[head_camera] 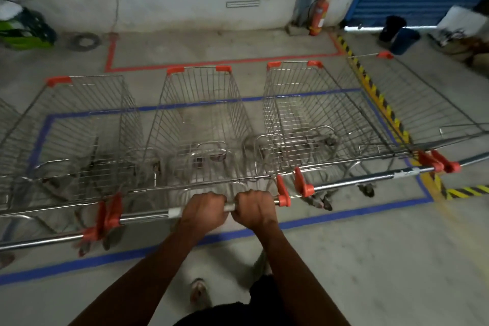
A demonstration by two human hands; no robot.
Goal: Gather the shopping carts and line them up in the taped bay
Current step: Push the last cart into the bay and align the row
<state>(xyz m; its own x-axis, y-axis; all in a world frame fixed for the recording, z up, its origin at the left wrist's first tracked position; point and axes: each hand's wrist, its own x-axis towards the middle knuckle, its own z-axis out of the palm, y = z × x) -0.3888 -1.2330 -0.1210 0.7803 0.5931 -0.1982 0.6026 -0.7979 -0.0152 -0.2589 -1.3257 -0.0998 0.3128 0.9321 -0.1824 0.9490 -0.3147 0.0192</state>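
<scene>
**Two hands steer a middle cart into a row inside the blue taped bay**

Taking the blue tape rectangle (148, 251) on the floor as the landmark, the view runs left to right. At the far left edge, a sliver of one wire cart overhangs the tape's left side. Next, the left cart (87, 124) stands inside the rectangle, its basket pointing toward the far wall. Beside it, the middle cart (198, 119) sits near the rectangle's centre, parallel to its neighbour, with only a narrow gap between their orange handle ends. The right cart (312, 111) also stands inside the tape, near its right side. A further cart (428, 111) lies beyond that side, across the yellow-and-black floor stripe (370, 82), so it probably still needs bringing in.

The carts stand side by side, handles toward the person, likely so that each lines up flush within the tape.

The left hand (202, 210) and right hand (255, 209) sit almost touching on the middle cart's handle bar (148, 216), right of its centre. Each grip is closed over the bar, knuckles up, fingers curled under. Both forearms reach straight forward and converge, which suggests pushing or squaring the cart.
</scene>
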